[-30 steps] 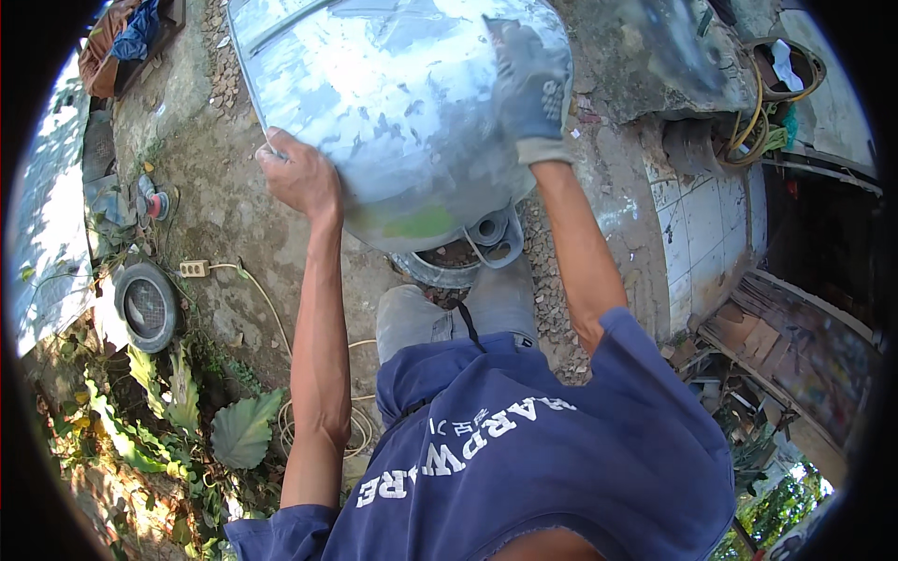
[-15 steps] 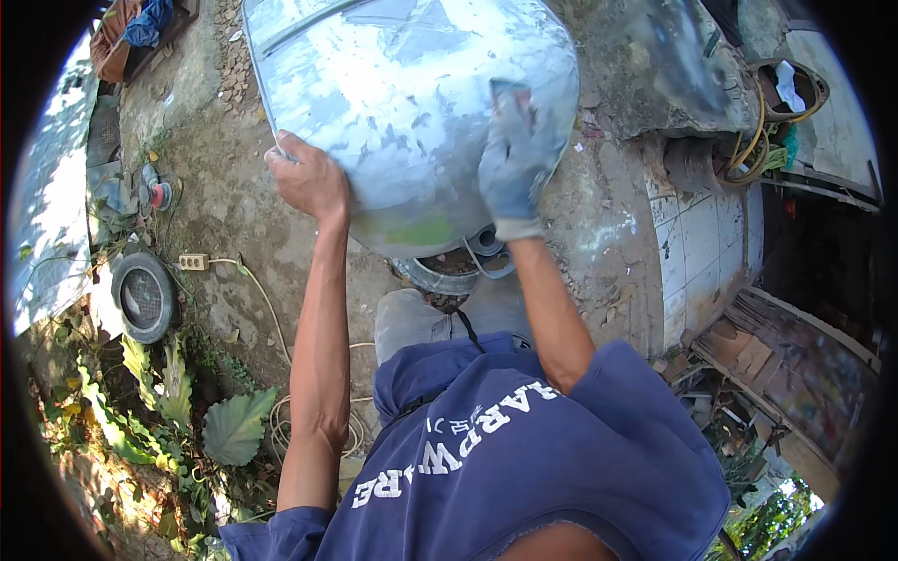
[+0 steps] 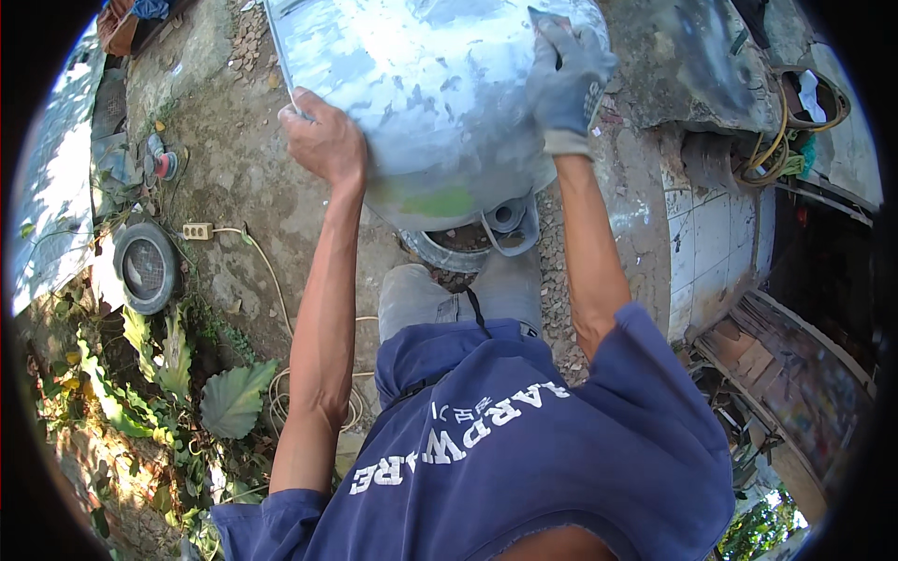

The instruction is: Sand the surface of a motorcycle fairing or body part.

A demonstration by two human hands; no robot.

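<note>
Ground rough, stained, w/ patches of loose rubble; tiled wall, white & grubby, at R; curved panel, patchy white/grey w/ a green patch low down, sits at top ctr, in front of the wearer's legs, upper edge out of view; navy T-shirt w/ white lettering fills lower ctr; grey trousers just below the panel, knees toward it; small tyre on ground at L, mesh in its middle; grey ring, tyre-like, partly hidden under the panel's near edge; yellow hose looped at upper R.

L hand, bare, grips panel's L edge; fingers curled round the rim, edge pinched betw. thumb & fingers; R hand, in grey-blue glove, lies on the panel's R part near its edge; fingers extended fwd, dark thin piece at the tips; can't tell if piece is pinched or only pressed down, nor what it is exactly.

Bracket, grey, w/ round fitting, juts from panel's near edge, R of ctr; hand-held sander, red pad, on ground far L; socket block, cream, near the tyre.
</note>
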